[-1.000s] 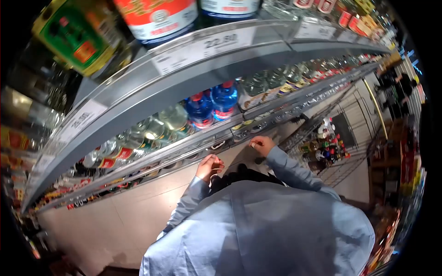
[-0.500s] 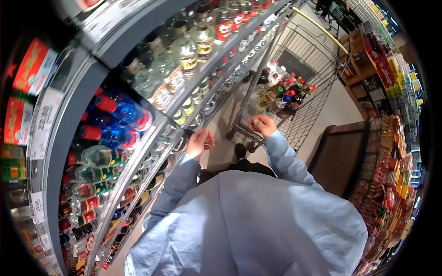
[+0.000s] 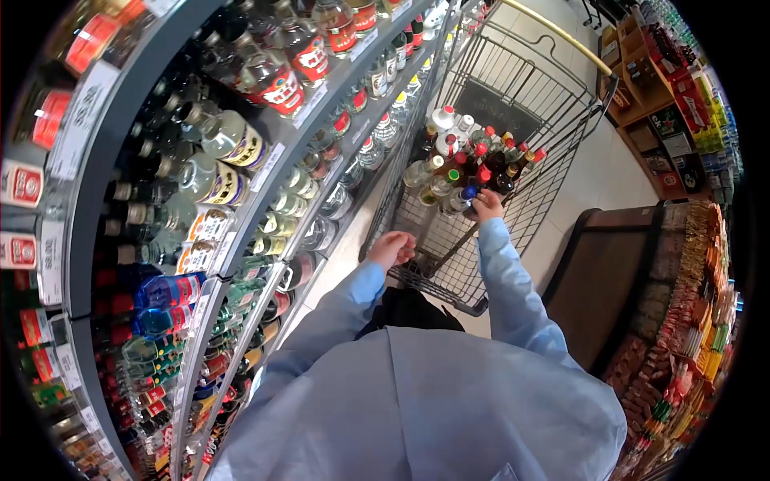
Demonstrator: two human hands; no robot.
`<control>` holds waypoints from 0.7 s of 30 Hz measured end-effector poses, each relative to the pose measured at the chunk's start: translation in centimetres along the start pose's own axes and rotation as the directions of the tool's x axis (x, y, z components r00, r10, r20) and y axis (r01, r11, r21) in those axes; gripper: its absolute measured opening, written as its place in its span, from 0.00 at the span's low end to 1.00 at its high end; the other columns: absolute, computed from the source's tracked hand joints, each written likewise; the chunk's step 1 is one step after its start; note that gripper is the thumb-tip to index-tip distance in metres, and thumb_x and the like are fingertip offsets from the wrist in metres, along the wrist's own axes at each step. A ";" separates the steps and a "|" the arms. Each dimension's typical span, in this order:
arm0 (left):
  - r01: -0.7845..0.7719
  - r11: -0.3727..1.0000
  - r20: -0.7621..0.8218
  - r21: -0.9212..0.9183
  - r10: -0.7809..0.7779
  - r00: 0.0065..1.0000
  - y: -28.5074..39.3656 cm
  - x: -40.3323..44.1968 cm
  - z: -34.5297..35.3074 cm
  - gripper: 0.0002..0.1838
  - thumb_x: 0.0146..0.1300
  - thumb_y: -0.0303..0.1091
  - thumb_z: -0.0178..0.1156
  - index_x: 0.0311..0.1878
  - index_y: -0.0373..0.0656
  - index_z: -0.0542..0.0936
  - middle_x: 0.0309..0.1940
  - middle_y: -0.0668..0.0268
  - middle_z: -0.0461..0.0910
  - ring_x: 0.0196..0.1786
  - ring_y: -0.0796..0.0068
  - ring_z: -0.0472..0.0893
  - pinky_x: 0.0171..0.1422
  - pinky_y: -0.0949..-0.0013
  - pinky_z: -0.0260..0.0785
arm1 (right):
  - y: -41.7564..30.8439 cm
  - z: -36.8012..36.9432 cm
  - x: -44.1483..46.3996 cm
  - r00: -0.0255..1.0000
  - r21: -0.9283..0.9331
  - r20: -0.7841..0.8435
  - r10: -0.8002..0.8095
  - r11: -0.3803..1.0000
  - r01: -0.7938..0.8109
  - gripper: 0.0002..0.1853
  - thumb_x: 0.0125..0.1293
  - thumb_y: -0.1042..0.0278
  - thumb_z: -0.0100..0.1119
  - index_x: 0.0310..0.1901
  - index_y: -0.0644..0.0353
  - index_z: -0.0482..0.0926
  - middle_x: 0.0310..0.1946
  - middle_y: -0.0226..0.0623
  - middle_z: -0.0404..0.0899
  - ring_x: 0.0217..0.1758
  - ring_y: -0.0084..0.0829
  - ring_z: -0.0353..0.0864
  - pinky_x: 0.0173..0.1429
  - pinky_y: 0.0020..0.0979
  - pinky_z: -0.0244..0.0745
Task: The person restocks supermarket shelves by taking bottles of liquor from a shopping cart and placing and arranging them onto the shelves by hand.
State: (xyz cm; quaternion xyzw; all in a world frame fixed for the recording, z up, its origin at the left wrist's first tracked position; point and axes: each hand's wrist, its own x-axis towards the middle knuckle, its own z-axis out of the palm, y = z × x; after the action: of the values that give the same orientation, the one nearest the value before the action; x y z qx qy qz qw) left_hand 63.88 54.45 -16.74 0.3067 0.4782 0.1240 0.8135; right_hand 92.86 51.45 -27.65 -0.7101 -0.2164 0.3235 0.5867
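Right hand [image 3: 487, 206] is at the blue-capped bottle [image 3: 458, 202] — can't tell if it's gripping. Probably glass: heavyish, slick, breakable — hold it up top. Left hand [image 3: 392, 249]'s loosely open.

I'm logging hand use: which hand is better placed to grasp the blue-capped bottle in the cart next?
Probably the right hand: it is right by the blue-capped bottle, though contact is unclear; the left hand is farther off.
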 end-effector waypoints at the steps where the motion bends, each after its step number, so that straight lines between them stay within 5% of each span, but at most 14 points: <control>1: 0.023 1.000 -0.015 -0.017 -0.023 1.000 -0.6 1.5 0.5 0.11 0.65 0.40 0.50 0.41 0.46 0.77 0.34 0.69 0.78 0.32 0.78 0.80 0.35 0.76 0.71 | 2.7 -0.1 1.3 0.999 -0.046 0.022 -0.040 0.998 0.041 0.23 0.53 0.76 0.61 0.52 0.62 0.69 0.42 0.36 0.77 0.43 0.26 0.77 0.45 0.25 0.73; 4: 0.087 0.994 -0.074 -0.070 -0.092 0.993 -0.9 3.7 2.2 0.10 0.65 0.39 0.50 0.41 0.47 0.77 0.35 0.68 0.78 0.31 0.78 0.80 0.33 0.76 0.72 | 6.3 1.2 3.0 0.999 -0.151 0.040 -0.004 0.988 0.010 0.30 0.51 0.82 0.60 0.58 0.66 0.63 0.44 0.39 0.75 0.46 0.29 0.76 0.52 0.26 0.71; 6: 0.099 0.991 -0.076 -0.092 -0.106 0.991 -1.3 4.5 2.5 0.10 0.65 0.39 0.50 0.42 0.47 0.76 0.36 0.68 0.78 0.31 0.77 0.80 0.33 0.76 0.72 | 5.3 2.0 2.6 0.997 -0.386 0.052 -0.060 0.920 0.075 0.29 0.47 0.78 0.62 0.55 0.59 0.69 0.44 0.36 0.76 0.45 0.27 0.77 0.52 0.25 0.71; 11: 0.151 0.987 -0.123 -0.056 -0.157 0.980 -2.1 4.3 1.6 0.09 0.66 0.36 0.48 0.44 0.45 0.75 0.36 0.67 0.77 0.35 0.73 0.80 0.40 0.71 0.73 | 4.2 3.1 1.9 1.000 -0.420 -0.001 0.004 0.907 -0.004 0.23 0.43 0.69 0.65 0.46 0.46 0.75 0.36 0.38 0.80 0.41 0.34 0.80 0.48 0.32 0.73; 21: 0.208 0.978 -0.202 -0.021 -0.207 0.957 -3.4 4.6 0.8 0.08 0.65 0.37 0.51 0.44 0.48 0.75 0.34 0.67 0.76 0.31 0.75 0.79 0.34 0.73 0.72 | 2.0 2.0 2.0 0.986 -0.606 0.167 0.022 0.791 0.085 0.19 0.42 0.61 0.69 0.39 0.46 0.75 0.32 0.40 0.80 0.40 0.45 0.79 0.42 0.38 0.74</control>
State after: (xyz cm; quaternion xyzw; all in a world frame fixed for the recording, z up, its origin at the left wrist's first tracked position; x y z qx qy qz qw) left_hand 66.60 53.70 -21.78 0.2409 0.5883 0.0685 0.7689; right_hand 92.72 53.75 -30.17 -0.8283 -0.3690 0.2841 0.3114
